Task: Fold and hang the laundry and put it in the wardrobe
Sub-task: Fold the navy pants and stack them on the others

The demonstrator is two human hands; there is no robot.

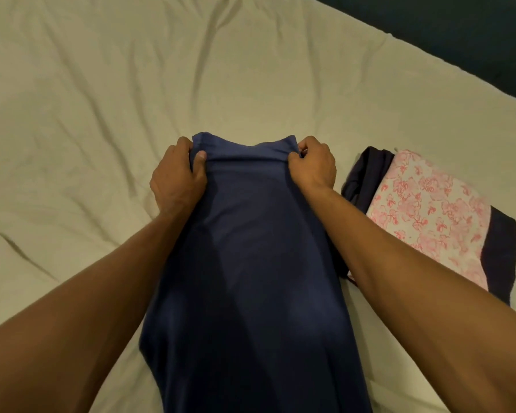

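A navy blue garment (248, 263) stretches from the bottom of the view up to the middle of the bed, its far hem raised between my hands. My left hand (178, 177) pinches the hem's left corner, thumb on top of the cloth. My right hand (312, 163) grips the hem's right corner with curled fingers. Both forearms run alongside the garment, and its near end is cut off by the frame's lower edge.
A wrinkled cream bedsheet (102, 99) covers the bed. To the right lies a folded stack: a pink floral cloth (429, 213) on top of a dark folded garment (367, 171). A dark surface (474, 34) borders the bed's far right edge.
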